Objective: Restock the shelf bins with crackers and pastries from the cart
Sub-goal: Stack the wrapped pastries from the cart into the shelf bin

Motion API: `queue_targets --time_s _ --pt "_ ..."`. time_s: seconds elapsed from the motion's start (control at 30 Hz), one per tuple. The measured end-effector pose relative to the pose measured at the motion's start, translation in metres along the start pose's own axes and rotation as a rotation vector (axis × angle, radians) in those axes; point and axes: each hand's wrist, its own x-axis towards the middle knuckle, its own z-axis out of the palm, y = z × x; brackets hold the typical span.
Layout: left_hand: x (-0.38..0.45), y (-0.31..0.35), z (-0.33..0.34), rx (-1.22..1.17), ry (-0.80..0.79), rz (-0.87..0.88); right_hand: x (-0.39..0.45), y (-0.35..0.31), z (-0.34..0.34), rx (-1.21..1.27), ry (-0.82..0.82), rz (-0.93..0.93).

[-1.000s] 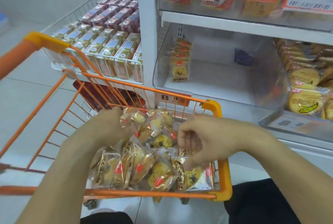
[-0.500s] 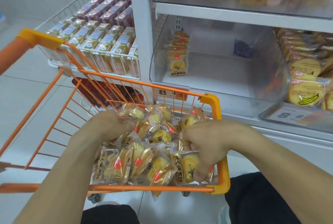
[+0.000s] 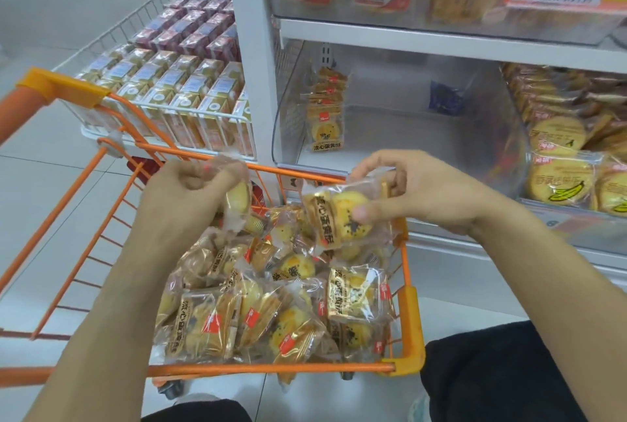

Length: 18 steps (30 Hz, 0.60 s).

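Up and left of the left hand sits a wire rack of boxes [image 3: 169,82], not part of this. The left hand [image 3: 183,197] is curled round a wrapped pastry [image 3: 237,201], held above the cart [image 3: 410,319]; beneath both hands the pile [image 3: 271,303] of wrapped pastries fills the cart's basket. The right hand [image 3: 417,194] pinches a second pastry [image 3: 342,218] between thumb and fingers, label facing up. Ahead of the hands, the clear bin [image 3: 390,136] holds only a short upright row [image 3: 325,116] against its left wall. I'd carry both pastries forward over the cart rim and stand them upright beside that row, labels to the front, holding the wrappers lightly since the cakes look soft. Right of the right hand, the banana biscuits [image 3: 563,170] belong to another bin.
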Motion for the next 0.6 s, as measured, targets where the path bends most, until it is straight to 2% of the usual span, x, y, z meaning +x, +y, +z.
queue_targets --time_s 0.1,0.17,0.27,0.33,0.43,0.5,0.6 --pt "-0.007 0.011 0.006 -0.582 -0.264 -0.124 0.003 -0.005 0.008 0.388 0.083 -0.064" --pt "-0.013 0.017 0.010 -0.808 -0.396 -0.241 0.005 -0.008 0.013 0.614 0.113 -0.046" --pt "-0.019 0.019 0.022 -0.889 -0.541 -0.313 0.006 -0.009 0.016 0.760 0.057 0.038" --pt "-0.022 0.023 0.029 -0.916 -0.572 -0.341 0.006 -0.008 0.017 0.741 -0.002 0.069" --pt "-0.027 0.027 0.039 -0.858 -0.612 -0.290 0.005 -0.005 0.014 0.718 -0.080 0.093" --pt "-0.026 0.026 0.044 -0.804 -0.559 -0.262 0.005 -0.002 0.010 0.683 -0.082 0.112" --pt "-0.019 0.022 0.050 -0.623 -0.432 -0.154 0.003 -0.002 0.004 0.502 0.025 0.111"
